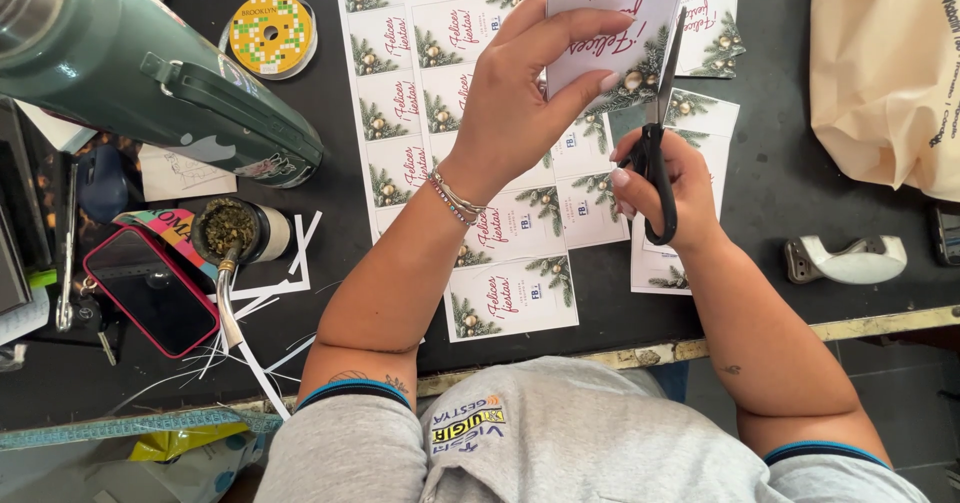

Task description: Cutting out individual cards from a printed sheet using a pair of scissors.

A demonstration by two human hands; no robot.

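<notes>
Nearest the camera, the person's grey top fills the bottom edge, both bare forearms reaching away over a black work table (pixel 780 193) with a worn pale front edge. The right hand (pixel 665 178) has thumb and fingers threaded through the loops of black-handled steel scissors (pixel 660 128), closed around them; the scissors' long axis runs almost straight away from the person, blades pointing to the far side and biting into the right edge of a white printed paper card with pine sprigs and gold baubles (pixel 620 23). The left hand (pixel 525 93), a beaded bracelet at the wrist, pinches that card from the left, thumb beneath and fingers curled over its face, holding it raised above the table near the top centre of view, its long side running away from the person too.

Under the hands lie uncut white sheets of the same small rectangular cards (pixel 420 73), laid in rows, red script on each. At near left, thin white paper offcuts (pixel 265 303) scatter beside a red-cased phone (pixel 150 288) and a round cup of green herb with a metal straw (pixel 232 231). Farther left lies a dark green flask (pixel 150 63), with a yellow-labelled spool (pixel 270 33) beyond it. At right sit a white stapler-like tool (pixel 850 260) and a cream cloth bag (pixel 885 63).
</notes>
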